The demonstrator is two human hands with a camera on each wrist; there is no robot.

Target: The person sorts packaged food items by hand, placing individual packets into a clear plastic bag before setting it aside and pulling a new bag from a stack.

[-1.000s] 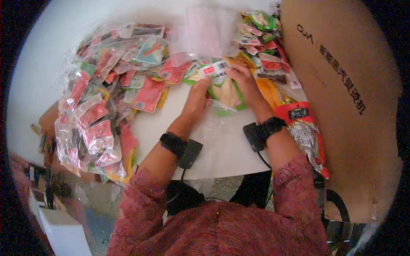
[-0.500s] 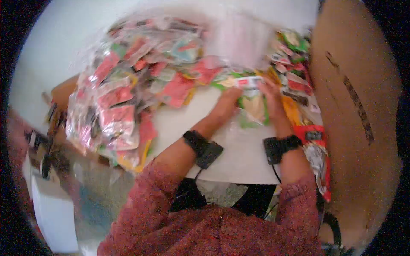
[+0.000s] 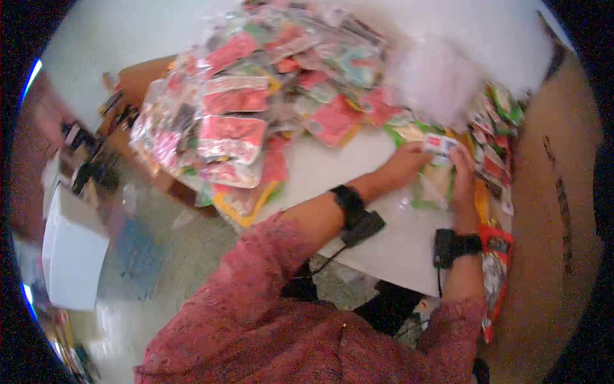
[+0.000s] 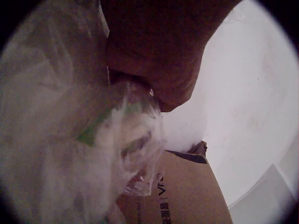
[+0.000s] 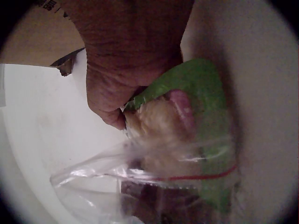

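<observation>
Both hands hold a green-edged food packet [image 3: 436, 184] with a pale filling and a white label at its top. At its upper left my left hand [image 3: 404, 165] grips it, while my right hand [image 3: 465, 179] grips its right edge. In the right wrist view the right hand's curled fingers hold the packet [image 5: 161, 121], and a clear plastic bag [image 5: 100, 172] with a red strip lies over its lower part. The left wrist view shows clear plastic [image 4: 140, 140] bunched below the left hand [image 4: 159, 60], whose fingertips are hidden.
A heap of red-labelled packets [image 3: 233, 137] covers the left of the white table [image 3: 307, 182]. Translucent bags [image 3: 435, 80] lie behind the hands. More packets [image 3: 492, 157] line the right, beside a tall cardboard box [image 3: 543, 269]. A red and silver bag [image 3: 494, 269] lies near the right forearm.
The head view has swung left, so the table and hands appear farther right and lower. Both hands keep hold of the green-edged packet throughout.
</observation>
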